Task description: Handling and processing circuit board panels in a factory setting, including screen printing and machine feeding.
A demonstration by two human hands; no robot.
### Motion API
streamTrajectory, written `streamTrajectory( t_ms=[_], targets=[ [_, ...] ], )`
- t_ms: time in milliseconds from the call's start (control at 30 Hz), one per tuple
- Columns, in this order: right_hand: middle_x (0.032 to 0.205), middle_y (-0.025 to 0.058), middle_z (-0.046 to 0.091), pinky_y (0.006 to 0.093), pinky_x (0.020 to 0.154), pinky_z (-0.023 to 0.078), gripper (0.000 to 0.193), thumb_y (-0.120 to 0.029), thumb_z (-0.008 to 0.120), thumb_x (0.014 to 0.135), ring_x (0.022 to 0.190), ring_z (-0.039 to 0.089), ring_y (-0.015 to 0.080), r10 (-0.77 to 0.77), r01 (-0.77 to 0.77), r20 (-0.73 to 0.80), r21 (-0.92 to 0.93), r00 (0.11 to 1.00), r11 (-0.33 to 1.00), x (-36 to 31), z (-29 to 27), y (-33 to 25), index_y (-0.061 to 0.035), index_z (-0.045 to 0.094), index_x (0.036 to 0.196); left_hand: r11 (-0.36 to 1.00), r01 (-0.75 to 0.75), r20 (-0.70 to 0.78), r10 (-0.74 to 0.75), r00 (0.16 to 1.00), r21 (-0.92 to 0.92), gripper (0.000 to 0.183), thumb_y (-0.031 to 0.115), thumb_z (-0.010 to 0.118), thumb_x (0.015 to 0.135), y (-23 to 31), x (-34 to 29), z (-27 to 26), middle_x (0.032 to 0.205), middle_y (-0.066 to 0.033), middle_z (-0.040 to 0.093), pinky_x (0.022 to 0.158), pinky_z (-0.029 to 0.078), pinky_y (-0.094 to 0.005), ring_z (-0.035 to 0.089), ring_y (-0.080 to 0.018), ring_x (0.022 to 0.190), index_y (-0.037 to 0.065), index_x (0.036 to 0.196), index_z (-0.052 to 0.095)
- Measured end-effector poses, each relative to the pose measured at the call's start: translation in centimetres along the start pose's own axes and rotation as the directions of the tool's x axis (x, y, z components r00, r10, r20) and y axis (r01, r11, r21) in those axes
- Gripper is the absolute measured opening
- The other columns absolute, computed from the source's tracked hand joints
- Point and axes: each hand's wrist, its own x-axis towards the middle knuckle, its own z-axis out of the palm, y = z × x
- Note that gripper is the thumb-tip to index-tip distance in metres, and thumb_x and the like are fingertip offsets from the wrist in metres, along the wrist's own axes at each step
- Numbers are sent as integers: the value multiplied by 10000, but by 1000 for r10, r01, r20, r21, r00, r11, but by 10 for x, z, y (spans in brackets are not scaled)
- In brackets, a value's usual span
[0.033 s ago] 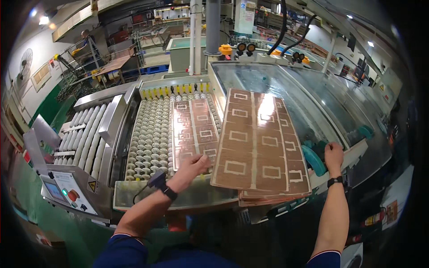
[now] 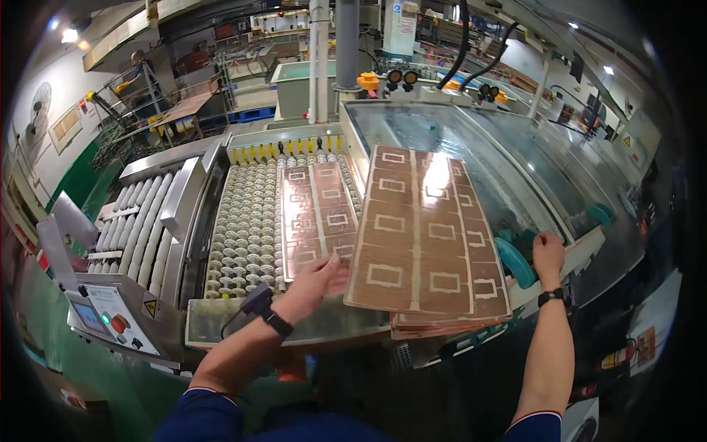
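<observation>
My left hand (image 2: 313, 287) is over the front of the roller conveyor, fingers stretched out with nothing in them, close to the left edge of a stack of copper-clad circuit panels (image 2: 401, 243). The top panel carries pale rectangular outlines and lies tilted across the machine's clear cover. Another copper panel (image 2: 317, 210) lies flat on the rollers, its near end partly behind my left hand. My right hand (image 2: 549, 258) is closed at the machine's front rim, right of a teal curved handle (image 2: 515, 263); what its fingers hold, if anything, is hidden.
White wheel rollers (image 2: 243, 221) fill the conveyor bed. At left stands a steel roller unit (image 2: 147, 221) with a control panel (image 2: 110, 317) carrying a red button. Clear covers (image 2: 471, 140) span the machine at right. A person (image 2: 140, 66) is far off at left.
My left hand has shifted slightly right, toward the stack's edge, and its fingers have straightened. The right hand stays at the rim; the panels lie as before.
</observation>
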Motion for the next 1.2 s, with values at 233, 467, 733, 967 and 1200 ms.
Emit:
streamTrajectory(
  t_ms=[233, 467, 733, 967, 1200],
  targets=[
    [938, 174, 686, 478, 772, 494, 250, -246, 557, 865, 890, 628, 404, 62, -62, 22, 27, 998, 998, -1, -6, -8, -58, 696, 951, 980, 44, 88, -27, 996, -194, 275, 57, 498, 969, 24, -40, 46, 1124, -143, 656, 867, 554, -325, 653, -214, 1050, -42, 1221, 550],
    [919, 166, 688, 477, 753, 499, 236, -245, 558, 866, 870, 639, 398, 87, -88, 21, 39, 996, 995, 0, -6, -6, -72, 699, 943, 982, 31, -37, -39, 999, -188, 238, 57, 508, 960, 26, -41, 24, 1066, -97, 652, 799, 599, -368, 668, -193, 949, -17, 1180, 560],
    [949, 173, 675, 497, 761, 481, 243, -247, 552, 881, 904, 620, 401, 61, -61, 31, 21, 998, 998, -1, -5, -3, -50, 678, 948, 931, -88, -23, 85, 996, -355, 210, 61, 513, 964, 23, -45, 16, 1037, -62, 653, 794, 566, -329, 663, -179, 924, 3, 1154, 581],
    [899, 168, 675, 477, 742, 482, 215, -207, 555, 912, 849, 622, 378, 95, -98, 71, 40, 993, 994, -2, -8, -11, -35, 678, 950, 946, -274, -274, 221, 936, -175, 218, 15, 481, 943, 60, -53, -97, 847, -30, 605, 536, 420, -234, 539, -115, 668, 10, 1131, 593],
    [889, 202, 658, 479, 743, 466, 210, -206, 577, 873, 862, 612, 411, 59, -61, 61, 38, 996, 997, -1, -4, -9, -15, 657, 912, 949, -314, -448, 275, 851, -15, 229, -44, 473, 869, 61, -22, -242, 802, -55, 622, 510, 440, -285, 554, -154, 590, -1, 1045, 614]
  ],
)
